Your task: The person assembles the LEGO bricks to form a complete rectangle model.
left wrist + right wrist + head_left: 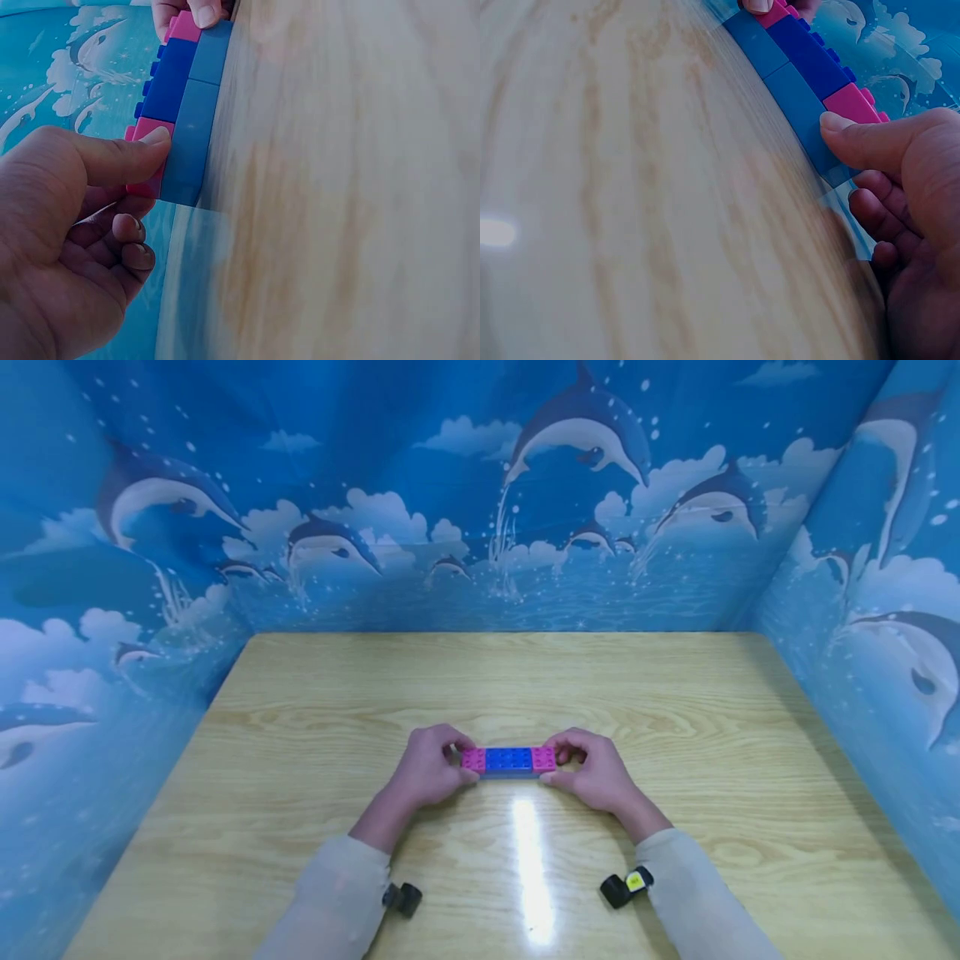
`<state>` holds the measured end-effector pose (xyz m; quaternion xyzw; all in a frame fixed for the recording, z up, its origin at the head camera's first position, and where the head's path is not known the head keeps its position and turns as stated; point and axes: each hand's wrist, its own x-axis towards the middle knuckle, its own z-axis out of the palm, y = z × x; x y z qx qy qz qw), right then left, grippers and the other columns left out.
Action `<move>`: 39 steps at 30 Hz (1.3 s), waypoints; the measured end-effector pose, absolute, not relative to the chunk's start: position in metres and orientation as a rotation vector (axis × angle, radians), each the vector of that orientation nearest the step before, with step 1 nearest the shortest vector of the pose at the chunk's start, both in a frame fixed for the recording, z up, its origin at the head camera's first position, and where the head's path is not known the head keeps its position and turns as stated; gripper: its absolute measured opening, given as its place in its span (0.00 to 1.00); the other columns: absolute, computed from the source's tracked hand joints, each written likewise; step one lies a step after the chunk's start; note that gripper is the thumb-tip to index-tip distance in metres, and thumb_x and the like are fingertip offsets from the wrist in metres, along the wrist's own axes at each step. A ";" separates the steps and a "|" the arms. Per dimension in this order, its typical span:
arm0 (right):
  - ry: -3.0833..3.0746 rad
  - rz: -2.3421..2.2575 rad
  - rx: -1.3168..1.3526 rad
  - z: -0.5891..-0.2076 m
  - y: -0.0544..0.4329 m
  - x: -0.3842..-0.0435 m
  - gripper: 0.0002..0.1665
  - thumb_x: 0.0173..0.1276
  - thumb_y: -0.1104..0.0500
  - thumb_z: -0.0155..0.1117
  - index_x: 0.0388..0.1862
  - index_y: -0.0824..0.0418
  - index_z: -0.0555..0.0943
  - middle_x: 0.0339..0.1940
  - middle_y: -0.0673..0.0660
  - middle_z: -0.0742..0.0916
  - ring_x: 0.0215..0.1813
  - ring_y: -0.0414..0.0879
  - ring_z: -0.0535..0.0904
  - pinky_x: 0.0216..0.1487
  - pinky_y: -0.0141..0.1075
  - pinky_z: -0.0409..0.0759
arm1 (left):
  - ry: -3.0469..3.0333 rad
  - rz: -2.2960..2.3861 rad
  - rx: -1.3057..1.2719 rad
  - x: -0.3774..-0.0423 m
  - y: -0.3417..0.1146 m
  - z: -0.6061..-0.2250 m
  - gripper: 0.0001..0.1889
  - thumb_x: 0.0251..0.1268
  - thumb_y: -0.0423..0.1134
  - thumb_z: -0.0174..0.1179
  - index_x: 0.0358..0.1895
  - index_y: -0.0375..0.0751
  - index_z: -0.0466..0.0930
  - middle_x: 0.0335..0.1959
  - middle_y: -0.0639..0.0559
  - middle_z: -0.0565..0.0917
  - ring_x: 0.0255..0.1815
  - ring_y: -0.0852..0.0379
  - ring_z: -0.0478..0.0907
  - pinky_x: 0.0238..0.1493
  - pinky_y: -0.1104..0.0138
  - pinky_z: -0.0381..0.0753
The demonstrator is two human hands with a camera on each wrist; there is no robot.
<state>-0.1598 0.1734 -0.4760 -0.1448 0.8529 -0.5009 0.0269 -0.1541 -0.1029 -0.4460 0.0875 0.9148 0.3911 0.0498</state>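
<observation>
A two-layer row of toy building bricks lies across the middle of the table. Its top layer has a dark blue brick [508, 760] between a left pink brick [473, 760] and a right pink brick [543, 759]. Two lighter blue bricks [187, 142] sit end to end beneath, best seen in the wrist views. My left hand [433, 766] pinches the left pink brick between thumb and fingers. At the other end my right hand [592, 770] pinches the right pink brick, its thumb [855, 139] at the seam with the lower layer.
The wood-grain table [337, 693] is enclosed at the back and sides by a blue curtain [420, 460] printed with dolphins. A bright streak of reflected light lies on the tabletop in front of the bricks. Small black devices [402, 899] sit at both wrists.
</observation>
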 end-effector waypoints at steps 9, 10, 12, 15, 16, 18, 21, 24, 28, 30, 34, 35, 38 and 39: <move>2.630 -1.548 -0.444 -0.476 0.174 -0.160 0.22 0.49 0.62 0.84 0.43 0.55 0.85 0.33 0.51 0.83 0.37 0.49 0.77 0.39 0.40 0.77 | 2.726 1.344 0.140 -0.151 -0.105 -0.452 0.21 0.39 0.36 0.82 0.42 0.45 0.86 0.31 0.54 0.79 0.31 0.53 0.73 0.33 0.61 0.76; 2.631 -1.549 -0.445 -0.477 0.174 -0.160 0.22 0.49 0.62 0.84 0.43 0.55 0.85 0.33 0.51 0.83 0.37 0.49 0.77 0.39 0.40 0.77 | 2.717 1.356 0.122 -0.151 -0.105 -0.452 0.21 0.39 0.36 0.82 0.42 0.46 0.86 0.30 0.53 0.79 0.31 0.53 0.73 0.32 0.61 0.76; 2.634 -1.550 -0.447 -0.477 0.174 -0.160 0.22 0.49 0.62 0.84 0.43 0.54 0.85 0.33 0.51 0.83 0.37 0.49 0.77 0.38 0.39 0.77 | 2.698 1.386 0.096 -0.151 -0.105 -0.453 0.21 0.38 0.36 0.82 0.41 0.46 0.86 0.30 0.51 0.79 0.30 0.52 0.73 0.31 0.61 0.76; 2.639 -1.546 -0.447 -0.478 0.175 -0.160 0.22 0.48 0.62 0.84 0.43 0.54 0.85 0.33 0.51 0.83 0.37 0.48 0.77 0.38 0.39 0.77 | 2.663 1.426 0.051 -0.150 -0.105 -0.453 0.21 0.38 0.35 0.82 0.40 0.47 0.86 0.28 0.50 0.78 0.29 0.52 0.73 0.29 0.61 0.76; 2.639 -1.545 -0.447 -0.479 0.175 -0.160 0.22 0.48 0.61 0.84 0.43 0.54 0.86 0.32 0.51 0.83 0.37 0.48 0.77 0.38 0.39 0.77 | 2.655 1.432 0.038 -0.150 -0.105 -0.453 0.21 0.38 0.35 0.82 0.40 0.48 0.86 0.28 0.50 0.78 0.28 0.52 0.73 0.29 0.61 0.76; 2.637 -1.544 -0.445 -0.479 0.175 -0.160 0.22 0.48 0.61 0.84 0.43 0.54 0.86 0.33 0.51 0.83 0.37 0.48 0.77 0.38 0.39 0.77 | 2.641 1.444 0.020 -0.149 -0.105 -0.453 0.21 0.38 0.35 0.82 0.40 0.48 0.85 0.27 0.49 0.78 0.27 0.52 0.73 0.28 0.62 0.75; 2.632 -1.553 -0.449 -0.479 0.175 -0.161 0.23 0.48 0.61 0.84 0.43 0.54 0.86 0.33 0.51 0.83 0.37 0.48 0.77 0.39 0.39 0.77 | 2.636 1.451 0.010 -0.149 -0.106 -0.454 0.21 0.38 0.36 0.82 0.40 0.49 0.86 0.27 0.50 0.78 0.26 0.52 0.73 0.27 0.62 0.74; 2.621 -1.563 -0.449 -0.478 0.175 -0.160 0.23 0.48 0.60 0.84 0.43 0.54 0.86 0.33 0.51 0.83 0.38 0.48 0.77 0.39 0.39 0.77 | 2.637 1.456 0.024 -0.149 -0.106 -0.455 0.21 0.39 0.37 0.82 0.40 0.48 0.86 0.27 0.50 0.78 0.27 0.52 0.73 0.28 0.62 0.75; 2.605 -1.565 -0.437 -0.476 0.175 -0.159 0.22 0.49 0.60 0.84 0.44 0.55 0.86 0.34 0.51 0.83 0.38 0.49 0.77 0.40 0.39 0.77 | 2.655 1.444 0.030 -0.149 -0.107 -0.456 0.21 0.41 0.38 0.81 0.42 0.48 0.85 0.31 0.53 0.80 0.30 0.52 0.74 0.31 0.61 0.76; 2.597 -1.570 -0.433 -0.476 0.175 -0.159 0.22 0.51 0.59 0.83 0.45 0.55 0.86 0.34 0.52 0.83 0.39 0.49 0.77 0.40 0.40 0.77 | 2.674 1.430 0.025 -0.150 -0.108 -0.456 0.21 0.43 0.40 0.81 0.43 0.48 0.85 0.34 0.54 0.81 0.31 0.52 0.74 0.32 0.61 0.76; 2.594 -1.569 -0.441 -0.476 0.174 -0.158 0.22 0.54 0.56 0.82 0.48 0.55 0.85 0.36 0.51 0.83 0.40 0.49 0.77 0.41 0.40 0.76 | 2.680 1.440 0.001 -0.150 -0.108 -0.456 0.20 0.46 0.42 0.80 0.44 0.48 0.84 0.36 0.55 0.82 0.32 0.52 0.75 0.34 0.61 0.77; 2.596 -1.566 -0.444 -0.476 0.174 -0.158 0.22 0.55 0.55 0.81 0.48 0.55 0.85 0.36 0.51 0.83 0.40 0.49 0.77 0.41 0.40 0.76 | 2.674 1.448 -0.005 -0.149 -0.108 -0.456 0.20 0.47 0.42 0.80 0.44 0.47 0.84 0.36 0.55 0.82 0.32 0.52 0.74 0.34 0.61 0.77; 2.594 -1.560 -0.454 -0.477 0.174 -0.158 0.21 0.57 0.54 0.80 0.50 0.55 0.85 0.37 0.50 0.83 0.41 0.48 0.77 0.42 0.40 0.76 | 2.658 1.466 -0.025 -0.149 -0.109 -0.455 0.20 0.48 0.42 0.79 0.45 0.45 0.84 0.36 0.54 0.82 0.33 0.52 0.74 0.34 0.60 0.77; 2.590 -1.562 -0.458 -0.477 0.174 -0.158 0.20 0.58 0.55 0.79 0.50 0.55 0.85 0.37 0.50 0.83 0.41 0.48 0.77 0.42 0.40 0.76 | 2.656 1.466 -0.033 -0.149 -0.109 -0.455 0.20 0.49 0.42 0.79 0.45 0.45 0.83 0.36 0.54 0.82 0.33 0.52 0.74 0.34 0.61 0.77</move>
